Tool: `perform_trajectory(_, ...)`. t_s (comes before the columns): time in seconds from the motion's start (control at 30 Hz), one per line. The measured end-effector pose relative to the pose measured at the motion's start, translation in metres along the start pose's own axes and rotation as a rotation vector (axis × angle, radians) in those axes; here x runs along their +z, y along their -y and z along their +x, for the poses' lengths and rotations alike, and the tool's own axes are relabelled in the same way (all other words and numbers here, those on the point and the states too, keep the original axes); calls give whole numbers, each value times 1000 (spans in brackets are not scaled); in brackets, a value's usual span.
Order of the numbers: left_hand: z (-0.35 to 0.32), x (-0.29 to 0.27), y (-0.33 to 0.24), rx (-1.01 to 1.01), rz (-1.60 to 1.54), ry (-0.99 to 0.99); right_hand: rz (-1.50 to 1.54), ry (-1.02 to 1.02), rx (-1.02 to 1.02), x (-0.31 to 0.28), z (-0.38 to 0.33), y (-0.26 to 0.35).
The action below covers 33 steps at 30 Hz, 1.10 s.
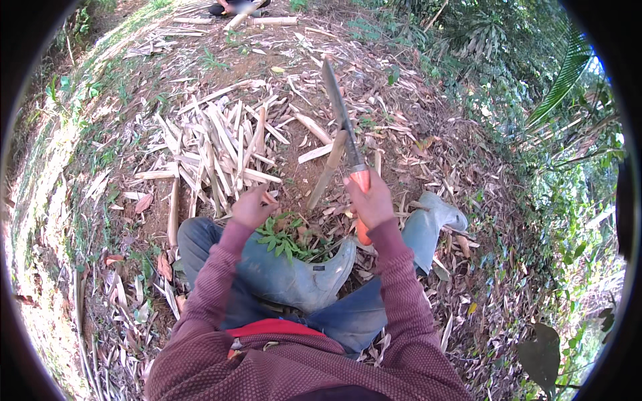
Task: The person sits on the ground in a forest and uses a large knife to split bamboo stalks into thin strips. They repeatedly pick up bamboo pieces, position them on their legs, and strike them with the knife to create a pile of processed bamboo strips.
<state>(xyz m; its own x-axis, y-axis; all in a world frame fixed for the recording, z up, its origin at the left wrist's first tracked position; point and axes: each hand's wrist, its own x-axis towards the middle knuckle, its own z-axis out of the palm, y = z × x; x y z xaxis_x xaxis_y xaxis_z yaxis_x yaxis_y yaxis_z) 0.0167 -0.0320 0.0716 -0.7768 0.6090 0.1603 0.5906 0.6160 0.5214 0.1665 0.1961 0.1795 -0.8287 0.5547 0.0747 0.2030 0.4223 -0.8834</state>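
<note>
My right hand point(371, 199) is wrapped round the orange handle of a machete point(340, 107), whose long dark blade points away from me. A split piece of bamboo point(326, 172) stands tilted on the ground just left of the blade. Its upper end meets the blade in this view; whether the edge is in it I cannot tell. My left hand point(252, 207) hovers at the near edge of a heap of split bamboo sticks point(224, 144), its fingers apart and no held thing visible. The fingertips are partly blurred.
My legs are folded in front of me, with grey-green rubber boots point(294, 271) on the feet. A green leafy plant point(281, 240) grows between them. Dry leaves cover the slope, and dense bushes stand on the right. Another person point(234, 8) sits at the far end beside bamboo poles point(274, 21).
</note>
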Motion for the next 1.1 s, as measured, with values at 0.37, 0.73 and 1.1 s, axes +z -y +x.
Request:
perform_trajectory(0.37,-92,-63,85,-110,117,-270,33,-136,-9,-1,3,5)
perform_trajectory(0.73,-98,-67,88,-184,221,-274,78,-462,-633,-104,8,108)
perform_trajectory(1.1,-72,-57,73,-133,225,-293,-280,-214,-115,35,29,-114)
